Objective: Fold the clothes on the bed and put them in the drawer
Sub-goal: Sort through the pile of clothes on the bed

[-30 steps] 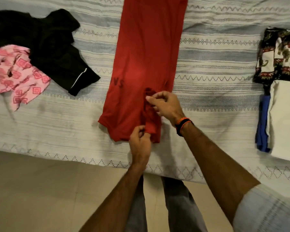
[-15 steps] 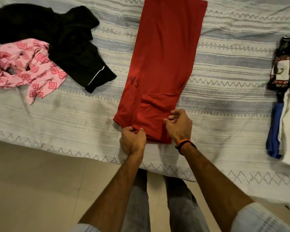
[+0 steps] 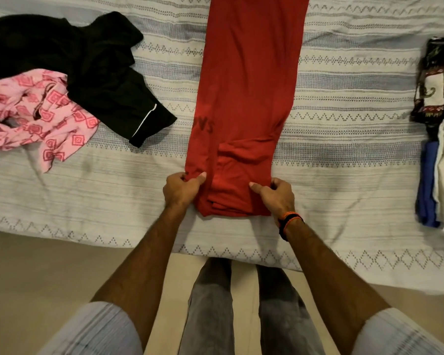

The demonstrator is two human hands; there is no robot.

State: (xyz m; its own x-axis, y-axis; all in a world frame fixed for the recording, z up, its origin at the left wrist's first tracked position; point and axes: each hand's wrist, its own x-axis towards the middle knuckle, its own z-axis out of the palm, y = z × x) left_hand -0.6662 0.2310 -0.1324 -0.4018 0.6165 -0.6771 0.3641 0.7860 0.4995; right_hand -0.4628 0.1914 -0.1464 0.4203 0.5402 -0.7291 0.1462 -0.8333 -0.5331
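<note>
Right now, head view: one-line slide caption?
Left hand and right hand grip near corners of long folded red cotton shirt on striped bedspread.

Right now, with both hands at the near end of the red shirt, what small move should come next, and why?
Probably lift that near end and carry it away from the body, folding the red shirt in half. It already lies as one long narrow strip on the bed, and the left hand and right hand each grip a near corner.

bed — red garment | black garment | pink cloth | folded pile
</note>
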